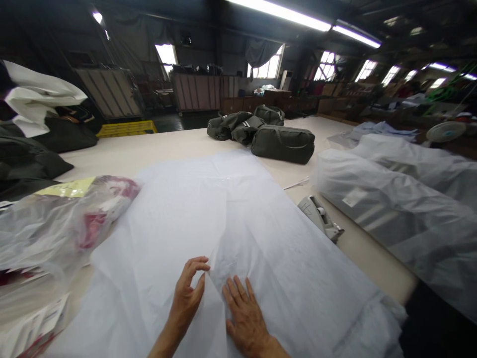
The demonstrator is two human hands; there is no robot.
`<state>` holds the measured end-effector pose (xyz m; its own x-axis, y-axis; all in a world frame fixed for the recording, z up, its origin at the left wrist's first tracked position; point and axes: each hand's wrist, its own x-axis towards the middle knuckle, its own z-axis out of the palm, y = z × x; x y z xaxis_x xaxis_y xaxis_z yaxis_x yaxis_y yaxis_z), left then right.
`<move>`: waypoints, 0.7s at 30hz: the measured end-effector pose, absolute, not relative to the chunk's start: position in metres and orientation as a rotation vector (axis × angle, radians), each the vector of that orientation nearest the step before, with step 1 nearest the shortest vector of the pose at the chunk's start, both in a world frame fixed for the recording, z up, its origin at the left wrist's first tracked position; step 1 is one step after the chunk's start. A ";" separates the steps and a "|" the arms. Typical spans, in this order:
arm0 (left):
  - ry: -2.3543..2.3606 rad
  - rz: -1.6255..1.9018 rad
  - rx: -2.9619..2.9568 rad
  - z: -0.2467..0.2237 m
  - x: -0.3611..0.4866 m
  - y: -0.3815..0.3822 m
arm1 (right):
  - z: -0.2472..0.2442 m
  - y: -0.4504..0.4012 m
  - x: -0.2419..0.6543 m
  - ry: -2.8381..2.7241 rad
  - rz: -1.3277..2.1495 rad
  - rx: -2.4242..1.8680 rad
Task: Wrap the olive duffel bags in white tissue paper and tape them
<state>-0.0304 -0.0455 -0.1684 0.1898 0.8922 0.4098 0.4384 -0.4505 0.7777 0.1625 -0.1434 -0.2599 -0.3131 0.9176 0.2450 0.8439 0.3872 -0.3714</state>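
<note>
A large thin white sheet (175,214) lies spread over the table in front of me, with a loose edge running down its middle. My left hand (189,283) is closed in a pinch on that edge, lifting it slightly, with thumb and forefinger near each other. To its right, my right hand (244,311) rests palm down on the sheet, its fingers stretched out and holding nothing. Creases spread through the sheet around both hands. Whether the sheet is plastic or paper I cannot tell.
A grey-white tape dispenser (316,214) stands by the sheet's right edge. Dark duffel bags (283,143) sit at the far side of the table (167,141). Plastic-wrapped dark goods (395,204) lie on the right, clear plastic bags (70,223) and printed cards (37,325) on the left.
</note>
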 end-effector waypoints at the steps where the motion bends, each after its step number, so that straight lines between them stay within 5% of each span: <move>1: 1.262 1.167 2.017 -0.177 -0.024 -0.048 | -0.267 -0.143 0.160 -2.217 0.199 -1.521; 5: 1.383 0.926 2.278 -0.228 0.005 -0.059 | -0.292 -0.136 0.164 -2.141 0.087 -1.376; 10: 1.593 0.525 2.705 -0.281 0.011 -0.074 | -0.279 -0.138 0.190 -2.024 0.341 -1.408; 21: 1.462 0.393 3.011 -0.265 -0.026 -0.095 | -0.241 -0.097 0.210 -1.826 0.273 -1.548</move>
<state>-0.0258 -0.0954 -0.2654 0.6017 0.7386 0.3040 0.7915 -0.6025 -0.1028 0.2096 -0.0973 -0.2410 -0.0237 0.9248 0.3796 0.7733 0.2576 -0.5793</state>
